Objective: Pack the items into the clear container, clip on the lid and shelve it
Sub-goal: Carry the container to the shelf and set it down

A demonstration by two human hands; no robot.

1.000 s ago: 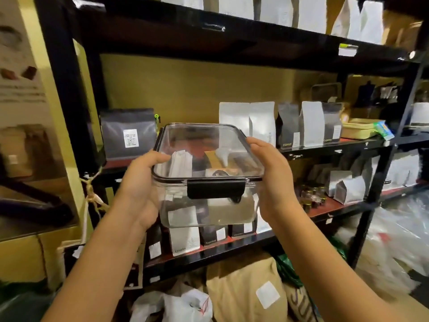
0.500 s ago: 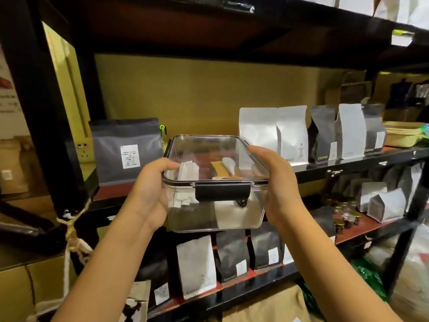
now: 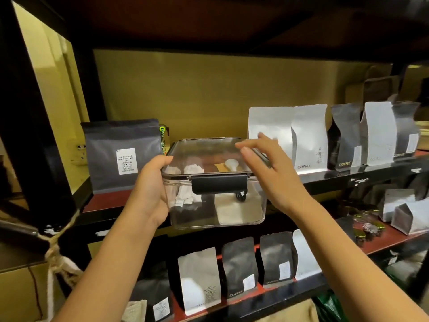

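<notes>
Right hand [image 3: 267, 168] now off the clear container [image 3: 216, 201], grip spread; left hand [image 3: 151, 191] grip clasped on its side.

Clear container [image 3: 216, 205], lid [image 3: 209, 156] clipped: gripped by left hand [image 3: 151, 194] at shelf [image 3: 104, 203] edge; right hand [image 3: 267, 168] spread open beside it.

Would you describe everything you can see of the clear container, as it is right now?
The clear container is a rectangular, transparent plastic-looking box with a clear lid, held level at the shelf's front edge. A black clip is shut on its near side. White packets and a pale bag show inside. The left hand grips its left end; the right hand hovers open by the right edge.
</notes>
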